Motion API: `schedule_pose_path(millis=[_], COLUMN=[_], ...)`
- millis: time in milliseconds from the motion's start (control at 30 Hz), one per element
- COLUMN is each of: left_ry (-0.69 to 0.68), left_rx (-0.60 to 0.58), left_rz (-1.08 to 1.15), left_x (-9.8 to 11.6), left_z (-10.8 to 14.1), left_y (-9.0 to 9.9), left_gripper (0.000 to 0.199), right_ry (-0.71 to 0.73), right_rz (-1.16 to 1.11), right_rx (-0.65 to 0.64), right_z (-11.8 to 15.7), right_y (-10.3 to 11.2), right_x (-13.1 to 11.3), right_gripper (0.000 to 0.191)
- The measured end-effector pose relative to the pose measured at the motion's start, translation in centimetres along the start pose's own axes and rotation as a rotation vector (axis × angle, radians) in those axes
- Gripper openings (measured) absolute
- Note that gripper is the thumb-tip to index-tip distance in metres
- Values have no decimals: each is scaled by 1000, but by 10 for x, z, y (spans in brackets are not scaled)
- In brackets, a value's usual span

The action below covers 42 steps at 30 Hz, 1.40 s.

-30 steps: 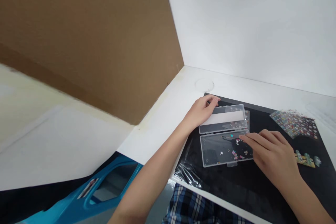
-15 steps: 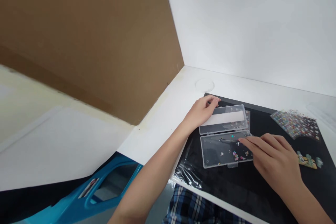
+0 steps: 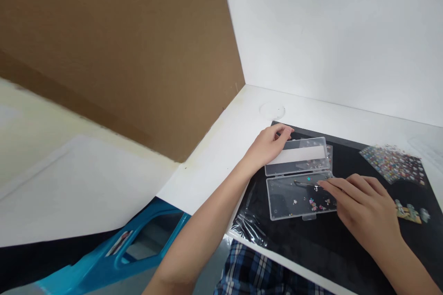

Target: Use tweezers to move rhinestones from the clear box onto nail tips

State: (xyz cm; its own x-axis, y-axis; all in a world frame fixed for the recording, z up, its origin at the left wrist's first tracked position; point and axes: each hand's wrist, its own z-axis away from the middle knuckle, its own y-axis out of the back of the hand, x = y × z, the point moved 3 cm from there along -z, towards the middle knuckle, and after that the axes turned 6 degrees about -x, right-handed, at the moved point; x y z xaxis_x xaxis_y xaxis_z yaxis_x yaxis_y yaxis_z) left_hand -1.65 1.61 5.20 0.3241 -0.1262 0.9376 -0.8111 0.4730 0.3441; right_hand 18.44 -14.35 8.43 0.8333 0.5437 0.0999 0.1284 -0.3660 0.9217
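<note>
A clear plastic box [image 3: 284,203] lies opened flat on a black mat [image 3: 308,249], its lid [image 3: 277,169] folded back on the far side. Small colourful charms [image 3: 313,204] and a turquoise star [image 3: 309,179] are scattered inside. My left hand [image 3: 272,145] is closed at the lid's left edge, with its fingertips curled near the upper corner. Tweezers [image 3: 308,184] are pinched in my right hand [image 3: 367,209], and their tips point left over the box's tray. Whether anything sits between the tips is too small to tell. My right hand covers the tray's right end.
A clear sheet of many tiny coloured pieces [image 3: 394,163] lies on the mat's far right. Small figures on a yellow base [image 3: 408,212] stand beyond my right hand. Behind the mat is a clear round disc [image 3: 272,111]. A brown board [image 3: 138,55] rises at left; a blue stool [image 3: 104,267] stands below.
The view has shifted slightly. Both hands keep their places at the box, and the tweezers stay over the tray with almost no movement.
</note>
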Motion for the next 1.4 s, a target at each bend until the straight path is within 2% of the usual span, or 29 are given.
schedule_pose_path(millis=[167, 467, 833, 1033, 1400], left_ry=[8, 22, -2, -4, 3], left_rx=[-2, -3, -3, -8, -14], left_rz=[-5, 7, 8, 8, 12], left_x=[1, 4, 4, 5, 6], left_z=[0, 1, 2, 2, 2], left_y=[0, 0, 1, 1, 1], left_gripper=[33, 31, 32, 32, 30], right_ry=[-9, -20, -2, 5, 26], right_rz=[-22, -82, -69, -61, -68], right_rx=[20, -24, 27, 7, 5], right_z=[1, -2, 1, 0, -3], right_y=[0, -3, 1, 0, 0], right_x=[3, 5, 9, 7, 4], right_gripper=[45, 35, 48, 40, 37])
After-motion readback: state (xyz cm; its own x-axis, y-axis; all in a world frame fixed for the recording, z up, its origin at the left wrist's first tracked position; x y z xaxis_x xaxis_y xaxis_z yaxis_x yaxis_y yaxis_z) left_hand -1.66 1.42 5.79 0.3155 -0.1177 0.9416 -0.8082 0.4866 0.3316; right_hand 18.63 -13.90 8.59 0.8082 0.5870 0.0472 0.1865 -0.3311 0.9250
